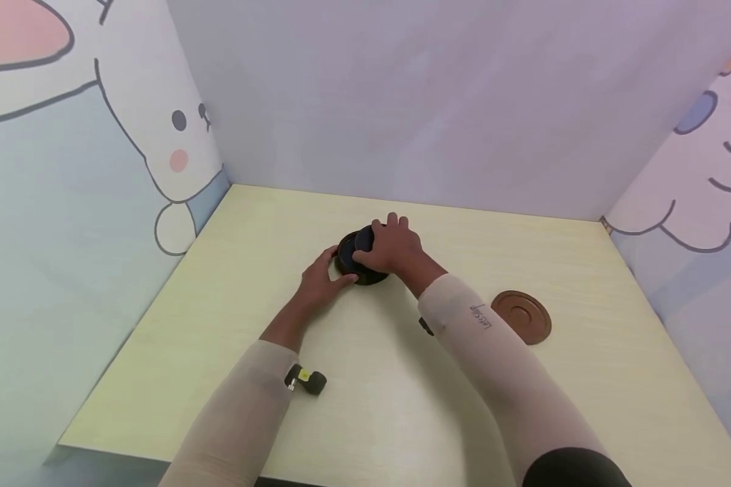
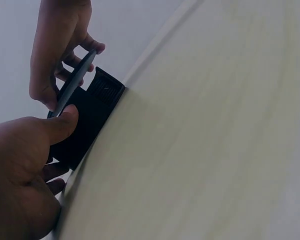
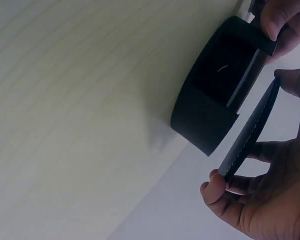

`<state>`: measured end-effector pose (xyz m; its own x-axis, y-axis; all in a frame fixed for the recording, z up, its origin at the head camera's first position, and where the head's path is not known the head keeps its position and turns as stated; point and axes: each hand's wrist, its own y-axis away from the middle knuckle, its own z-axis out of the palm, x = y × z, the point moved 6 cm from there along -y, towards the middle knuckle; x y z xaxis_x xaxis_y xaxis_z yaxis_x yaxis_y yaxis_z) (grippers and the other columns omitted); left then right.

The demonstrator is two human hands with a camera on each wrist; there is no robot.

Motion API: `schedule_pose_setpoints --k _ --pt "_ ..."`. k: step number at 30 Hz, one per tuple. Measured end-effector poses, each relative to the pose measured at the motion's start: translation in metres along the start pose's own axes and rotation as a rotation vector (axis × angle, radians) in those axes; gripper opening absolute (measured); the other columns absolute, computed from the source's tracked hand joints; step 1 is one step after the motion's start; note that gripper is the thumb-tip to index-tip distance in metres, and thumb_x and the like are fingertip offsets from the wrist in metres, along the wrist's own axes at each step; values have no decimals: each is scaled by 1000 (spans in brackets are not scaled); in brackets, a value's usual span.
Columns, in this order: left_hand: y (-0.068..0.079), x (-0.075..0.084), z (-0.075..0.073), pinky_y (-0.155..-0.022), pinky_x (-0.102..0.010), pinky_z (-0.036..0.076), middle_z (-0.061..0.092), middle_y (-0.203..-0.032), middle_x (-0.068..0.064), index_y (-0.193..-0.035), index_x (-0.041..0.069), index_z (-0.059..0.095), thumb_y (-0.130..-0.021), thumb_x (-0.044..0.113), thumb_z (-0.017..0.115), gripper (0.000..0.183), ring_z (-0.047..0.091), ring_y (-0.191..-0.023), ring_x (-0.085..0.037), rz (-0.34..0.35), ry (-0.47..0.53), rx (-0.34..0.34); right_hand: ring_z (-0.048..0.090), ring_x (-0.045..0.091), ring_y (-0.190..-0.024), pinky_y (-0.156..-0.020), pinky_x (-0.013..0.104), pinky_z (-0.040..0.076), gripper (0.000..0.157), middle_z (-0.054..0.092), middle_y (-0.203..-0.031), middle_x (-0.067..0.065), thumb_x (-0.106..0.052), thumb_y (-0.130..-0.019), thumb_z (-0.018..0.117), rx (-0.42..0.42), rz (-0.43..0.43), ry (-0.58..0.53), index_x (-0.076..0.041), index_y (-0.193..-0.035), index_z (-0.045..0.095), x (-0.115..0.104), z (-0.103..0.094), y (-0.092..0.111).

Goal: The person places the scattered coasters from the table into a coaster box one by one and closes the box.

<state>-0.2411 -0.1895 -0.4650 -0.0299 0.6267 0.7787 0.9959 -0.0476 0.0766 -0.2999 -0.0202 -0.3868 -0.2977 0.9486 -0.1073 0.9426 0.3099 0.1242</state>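
A black round coaster holder with a cut-out in its side wall stands on the table. My left hand grips its near left side, the thumb lying on the outer wall. My right hand pinches a thin dark coaster by its edge, and light stitching shows along the rim. This coaster is tilted over the holder's top; in the right wrist view a gap shows between the two at one end. The holder's inside is mostly dark, so its contents cannot be made out.
To the right of my right forearm lies a brown round disc with ring grooves. The pale wooden table meets a plain wall at the back. Cartoon-printed panels rise at both sides.
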Motion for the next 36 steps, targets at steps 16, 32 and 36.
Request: schedule_pose_setpoints --k 16,32,36 --pt "-2 0 0 -137 -67 18 35 -179 -11 -174 15 28 -104 46 75 90 29 -168 -39 11 7 1 47 37 -138 -95 54 63 82 44 -158 18 -64 -99 58 -27 -11 -6 -16 -165 45 -18 10 -1" --pt "-1 2 1 -137 -67 16 36 -179 -12 -173 13 29 -104 44 74 88 29 -168 -38 23 8 5 49 36 -135 -92 53 64 79 45 -156 18 -60 -99 57 -10 -24 -13 -17 -165 45 -23 10 3" --pt "0 3 0 -137 -67 16 36 -179 -12 -173 13 29 -104 43 74 88 30 -168 -38 24 1 4 49 37 -136 -91 53 64 79 45 -157 19 -60 -100 57 -11 -28 -9 -16 -165 45 -23 11 3"
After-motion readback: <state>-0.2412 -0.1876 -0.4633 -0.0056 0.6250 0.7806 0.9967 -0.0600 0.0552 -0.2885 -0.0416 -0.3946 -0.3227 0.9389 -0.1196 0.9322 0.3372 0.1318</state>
